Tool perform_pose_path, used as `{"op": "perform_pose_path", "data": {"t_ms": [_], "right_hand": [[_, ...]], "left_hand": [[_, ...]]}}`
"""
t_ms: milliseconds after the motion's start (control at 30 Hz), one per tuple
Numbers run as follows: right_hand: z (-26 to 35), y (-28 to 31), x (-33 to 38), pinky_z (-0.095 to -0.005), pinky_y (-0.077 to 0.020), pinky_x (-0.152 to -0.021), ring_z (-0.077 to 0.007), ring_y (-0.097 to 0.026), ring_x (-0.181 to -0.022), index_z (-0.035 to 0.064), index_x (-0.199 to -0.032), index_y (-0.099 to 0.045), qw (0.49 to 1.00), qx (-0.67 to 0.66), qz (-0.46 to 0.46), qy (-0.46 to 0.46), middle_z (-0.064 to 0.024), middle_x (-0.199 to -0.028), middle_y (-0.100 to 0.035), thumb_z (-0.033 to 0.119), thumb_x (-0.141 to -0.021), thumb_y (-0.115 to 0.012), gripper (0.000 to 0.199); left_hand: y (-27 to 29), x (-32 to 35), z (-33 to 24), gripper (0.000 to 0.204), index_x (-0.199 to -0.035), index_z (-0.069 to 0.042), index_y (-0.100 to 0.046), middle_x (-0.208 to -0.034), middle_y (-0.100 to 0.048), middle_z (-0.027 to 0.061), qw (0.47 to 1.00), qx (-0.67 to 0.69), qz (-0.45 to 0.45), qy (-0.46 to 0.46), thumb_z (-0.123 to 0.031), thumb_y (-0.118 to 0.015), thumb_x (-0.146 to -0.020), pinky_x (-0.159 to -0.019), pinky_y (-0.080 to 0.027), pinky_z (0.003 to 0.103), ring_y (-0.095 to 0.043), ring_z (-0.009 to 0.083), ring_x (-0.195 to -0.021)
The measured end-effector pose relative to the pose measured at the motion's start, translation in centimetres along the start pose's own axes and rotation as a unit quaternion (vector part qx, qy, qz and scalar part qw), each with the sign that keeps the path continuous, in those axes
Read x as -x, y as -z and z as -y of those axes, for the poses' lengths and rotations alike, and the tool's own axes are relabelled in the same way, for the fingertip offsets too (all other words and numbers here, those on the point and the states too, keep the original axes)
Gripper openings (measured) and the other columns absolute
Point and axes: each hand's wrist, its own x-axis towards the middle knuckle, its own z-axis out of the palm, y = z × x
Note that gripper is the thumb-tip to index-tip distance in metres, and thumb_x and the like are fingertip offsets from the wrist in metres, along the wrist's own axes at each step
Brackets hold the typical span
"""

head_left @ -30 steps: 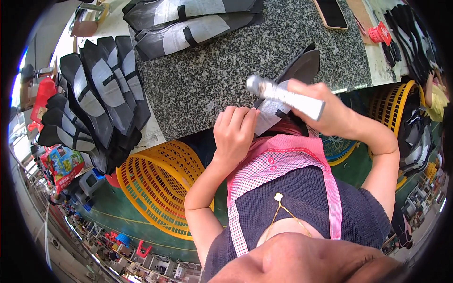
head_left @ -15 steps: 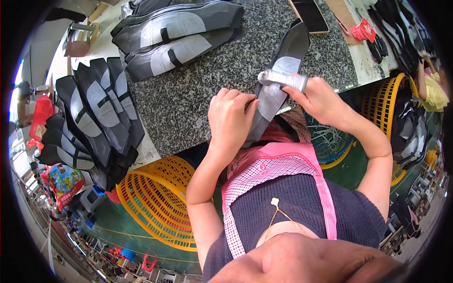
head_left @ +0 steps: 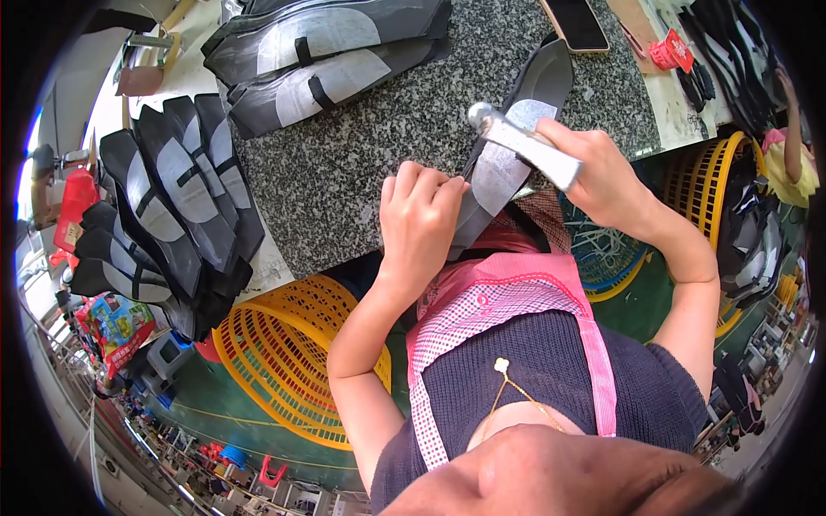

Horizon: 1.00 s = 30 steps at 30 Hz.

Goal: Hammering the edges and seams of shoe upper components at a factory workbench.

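Left hand (head_left: 422, 211) pinching a dark panel (head_left: 495, 182) across the stone surface's (head_left: 344, 163) near edge, a worker appears mid-hammering, right hand (head_left: 600, 176) wrapped around the hammer (head_left: 527, 148). Another tap would call for clear fingertips.

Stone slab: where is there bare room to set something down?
The slab is bare between the stack and left hand, and between the phone and right hand. Crowded: between the hands, with hammer and black-grey piece; and the far left corner, under the stack.
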Motion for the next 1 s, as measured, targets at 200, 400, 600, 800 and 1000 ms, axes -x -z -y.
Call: {"op": "perform_pose_path", "data": {"t_ms": [200,400,600,800,1000], "right_hand": [[0.6,-0.8,0.5,-0.0530,-0.0497,-0.063,-0.0467,-0.064,-0.072,0.0000,-0.096,-0.052,0.996,0.006,0.088,-0.009,-0.0245,-0.071,-0.062,0.016,-0.097,-0.059,0.017],[0.5,-2.0,0.9,-0.0541,-0.0490,-0.063,-0.0469,-0.064,-0.073,0.0000,-0.099,-0.052,0.997,-0.032,0.072,-0.022,-0.0245,-0.070,-0.062,0.018,-0.098,-0.059,0.019],[-0.2,-1.6,-0.1,-0.0503,-0.0490,-0.060,-0.0464,-0.063,-0.071,0.0003,-0.098,-0.054,0.995,-0.036,0.082,-0.039,-0.0238,-0.070,-0.061,0.015,-0.096,-0.060,0.016],[1.9,-2.8,0.7,-0.0538,-0.0504,-0.062,-0.0453,-0.065,-0.072,0.0007,-0.097,-0.053,0.990,0.037,0.133,-0.031,-0.0215,-0.072,-0.064,0.017,-0.098,-0.058,0.017],[1.3,-1.9,-0.2,-0.0530,-0.0504,-0.063,-0.0450,-0.066,-0.073,0.0007,-0.097,-0.053,0.998,0.019,0.053,0.016,-0.0221,-0.071,-0.063,0.016,-0.097,-0.058,0.017]], "left_hand": [[0.0,0.5,0.3,0.014,-0.092,-0.011,-0.072,-0.088,-0.064,0.0003,0.998,-0.048,0.013,-0.044,-0.014,-0.077,-0.080,-0.073,-0.044,0.036,-0.060,0.0215,-0.088],[0.1,0.5,0.8,0.013,-0.090,-0.010,-0.072,-0.087,-0.065,-0.0002,0.999,-0.034,-0.009,-0.037,-0.013,-0.078,-0.079,-0.073,-0.043,0.037,-0.060,0.0214,-0.088],[1.0,0.7,1.9,0.015,-0.092,-0.013,-0.075,-0.085,-0.065,-0.0019,0.997,0.055,0.039,0.033,-0.012,-0.079,-0.077,-0.076,-0.042,0.037,-0.059,0.0210,-0.089],[1.3,1.3,2.1,0.015,-0.090,-0.012,-0.074,-0.085,-0.065,-0.0029,0.999,-0.004,0.008,-0.037,-0.014,-0.079,-0.076,-0.076,-0.041,0.036,-0.058,0.0195,-0.088],[1.4,2.0,2.3,0.017,-0.089,-0.011,-0.075,-0.087,-0.068,-0.0033,1.000,0.000,0.005,-0.026,-0.015,-0.081,-0.073,-0.078,-0.040,0.036,-0.059,0.0195,-0.088]]}}
